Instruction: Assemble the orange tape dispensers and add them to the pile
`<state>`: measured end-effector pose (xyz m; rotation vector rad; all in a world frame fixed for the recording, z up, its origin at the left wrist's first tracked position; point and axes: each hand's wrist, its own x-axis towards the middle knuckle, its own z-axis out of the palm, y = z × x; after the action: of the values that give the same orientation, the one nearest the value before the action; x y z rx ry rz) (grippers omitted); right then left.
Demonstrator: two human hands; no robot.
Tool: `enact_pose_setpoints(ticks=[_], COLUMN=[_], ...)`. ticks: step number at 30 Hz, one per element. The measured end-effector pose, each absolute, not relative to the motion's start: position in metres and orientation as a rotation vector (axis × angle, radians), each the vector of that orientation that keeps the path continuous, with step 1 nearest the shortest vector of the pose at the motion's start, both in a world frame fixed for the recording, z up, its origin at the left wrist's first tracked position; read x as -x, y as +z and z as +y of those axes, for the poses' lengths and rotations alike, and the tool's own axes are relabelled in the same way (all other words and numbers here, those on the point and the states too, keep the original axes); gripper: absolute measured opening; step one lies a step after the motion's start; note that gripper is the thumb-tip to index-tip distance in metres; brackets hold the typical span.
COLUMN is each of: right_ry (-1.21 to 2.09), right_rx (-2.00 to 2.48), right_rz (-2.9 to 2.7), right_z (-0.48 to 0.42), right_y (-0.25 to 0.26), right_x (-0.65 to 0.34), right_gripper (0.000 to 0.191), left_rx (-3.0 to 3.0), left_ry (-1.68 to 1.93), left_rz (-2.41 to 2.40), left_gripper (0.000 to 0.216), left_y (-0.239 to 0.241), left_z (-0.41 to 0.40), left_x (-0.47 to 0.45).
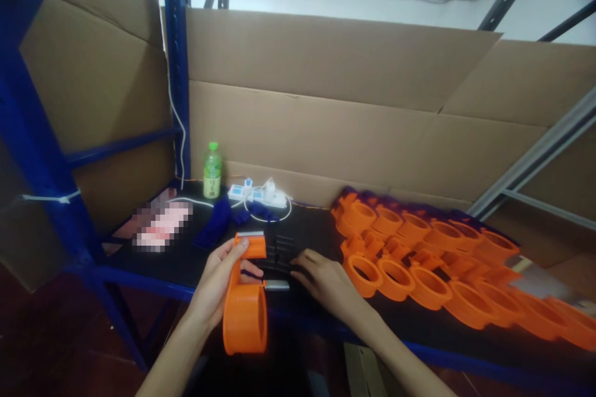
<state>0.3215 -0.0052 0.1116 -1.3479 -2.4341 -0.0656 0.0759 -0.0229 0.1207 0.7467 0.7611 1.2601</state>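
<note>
My left hand [215,279] is closed around an orange tape dispenser [246,319], holding it up in front of the table edge. The dispenser has a round ring at its lower end and a serrated metal blade [250,234] along its top. A flat pale metal piece [277,285] sticks out to the right beside its frame. My right hand [321,276] is at several narrow black plastic parts [282,248] on the black tabletop. Its thumb and fingers are bent around the end of one black part, partly hidden by the dark background.
Rows of orange dispensers [431,285] cover the right side of the table [162,270]. At the back stand a green-capped bottle [212,170] and a white power strip [258,194] with cables. Dark blue pieces [216,223] lie near them. Cardboard [326,130] walls the back; a blue post [41,136] rises left.
</note>
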Motion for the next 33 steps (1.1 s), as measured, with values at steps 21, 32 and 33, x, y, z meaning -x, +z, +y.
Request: enact_pose_setpoints(ticks=[21,32,33], right_ry=[0.193,-0.111,-0.135], right_rx=[1.046,0.894,0.902], right_rz=[-2.074,-2.147,-2.148], right_z=[-0.023,-0.022,-0.022], right_y=[0.163,0.149,0.147], right_x=[-0.309,-0.260,-0.257], right_gripper=[0.015,0.019,0.020], left_rx=[-0.969,-0.959,-0.936], left_ry=[1.232,1.265,1.273], left_rz=[0.737,0.783,0.785], left_gripper=[0.039,0.038,0.039], left_y=[0.113,0.107,0.106], left_z=[-0.025,-0.027,-0.027], left_x=[-0.084,-0.093,-0.093])
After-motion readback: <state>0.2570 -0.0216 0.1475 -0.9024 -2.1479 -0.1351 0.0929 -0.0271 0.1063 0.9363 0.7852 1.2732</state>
